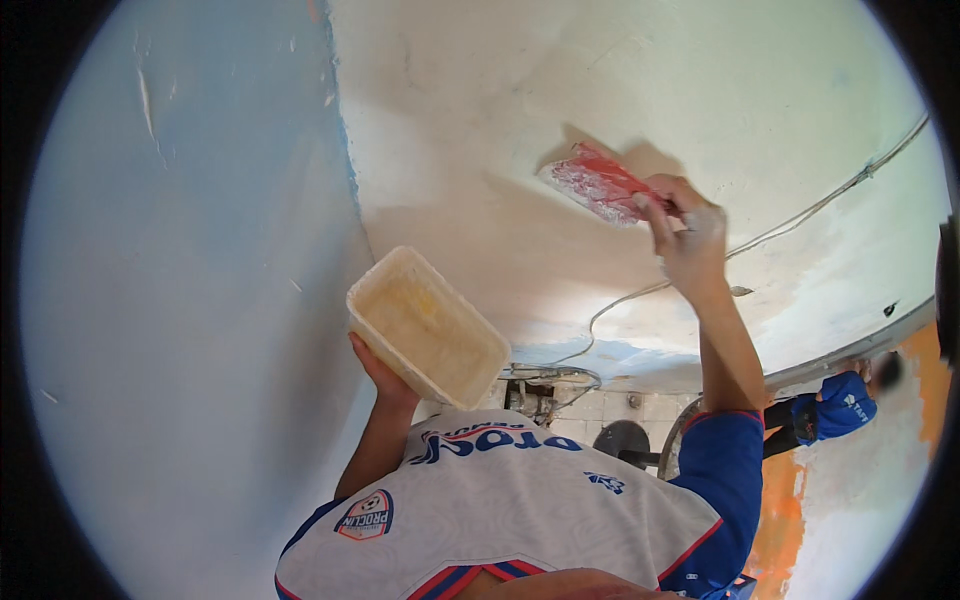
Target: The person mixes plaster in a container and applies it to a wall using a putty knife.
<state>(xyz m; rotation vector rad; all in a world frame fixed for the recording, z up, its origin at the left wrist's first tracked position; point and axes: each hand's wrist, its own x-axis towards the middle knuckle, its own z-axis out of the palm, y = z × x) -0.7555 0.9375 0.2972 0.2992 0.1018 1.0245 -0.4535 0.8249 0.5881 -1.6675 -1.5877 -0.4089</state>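
Note:
My left hand (384,374) is closed on the side of a rectangular off-white plastic tub (455,372), which is tilted so its inside shows. A pale residue with a yellowish patch coats the tub's inner surface. Higher up and to the right, my right hand (690,240) grips a red putty spreader (606,186) by its near end. White filler is smeared over the spreader's face. Its far edge is at or very close to the whitish wall (480,90); actual contact cannot be made out.
A blue-painted wall (200,250) meets the whitish one along a corner at left. A thin cable (800,215) runs across the whitish wall toward a bundle below. Another person in blue (838,408) is at far right, near an orange-painted patch (778,520). A dark round object (622,440) stands on the tiled floor.

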